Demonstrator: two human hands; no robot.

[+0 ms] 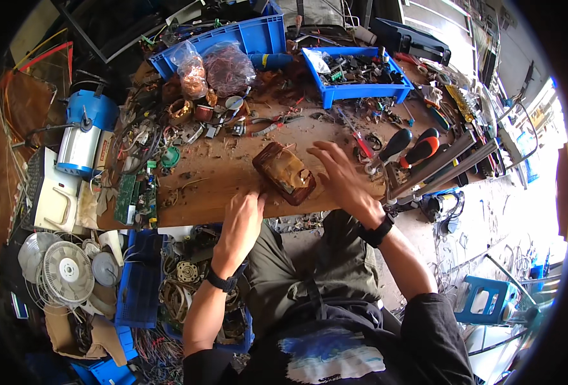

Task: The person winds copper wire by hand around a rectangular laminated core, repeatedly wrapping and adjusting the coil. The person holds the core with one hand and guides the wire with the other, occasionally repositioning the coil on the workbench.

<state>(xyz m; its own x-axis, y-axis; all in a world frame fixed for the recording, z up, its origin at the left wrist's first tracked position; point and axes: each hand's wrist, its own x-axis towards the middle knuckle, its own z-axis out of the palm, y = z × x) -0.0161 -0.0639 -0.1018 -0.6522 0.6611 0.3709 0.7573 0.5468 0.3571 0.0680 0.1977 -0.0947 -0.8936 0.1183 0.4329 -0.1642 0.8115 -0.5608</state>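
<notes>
A rectangular brown wound component [284,172] with dark red-brown edges and a torn tan covering rests on the wooden bench [213,186]. Just below and left of it is my left hand [240,224], back up, its fingers curled at the bench's front edge; what they hold, if anything, is hidden. To the component's right my right hand [341,179] hovers close by, fingers spread, holding nothing. Screwdrivers with black and red handles [420,148] stand beside metal bars [447,167] right of that hand.
Blue trays of parts [329,96], bagged copper [226,67] and loose electronics line the back. A blue-silver cylinder [78,147] and circuit boards [128,197] lie left. Below are fan parts [62,273], blue crates [136,282] and, right, a blue stool [483,298].
</notes>
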